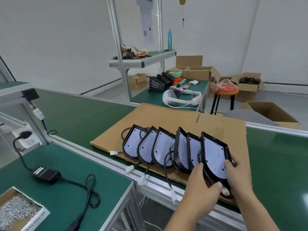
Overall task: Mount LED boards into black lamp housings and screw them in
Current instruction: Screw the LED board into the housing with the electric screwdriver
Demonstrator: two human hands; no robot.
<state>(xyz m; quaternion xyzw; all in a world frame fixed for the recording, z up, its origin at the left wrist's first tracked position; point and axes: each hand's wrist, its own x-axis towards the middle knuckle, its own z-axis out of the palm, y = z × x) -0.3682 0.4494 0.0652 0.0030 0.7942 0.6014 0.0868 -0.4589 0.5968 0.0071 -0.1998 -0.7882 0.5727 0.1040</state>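
Black lamp housing with its white board, at five o'clock on the cardboard, is gripped by both hands, fingers curled round it. Probably stacking it; screwing comes next.

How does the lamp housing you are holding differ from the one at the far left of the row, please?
The held housing is gripped by the left hand and right hand; the far-left housing is untouched. The held one stands nearly upright at the row's right end; the far-left one leans back lower on the cardboard. Both are black, with white boards inside.
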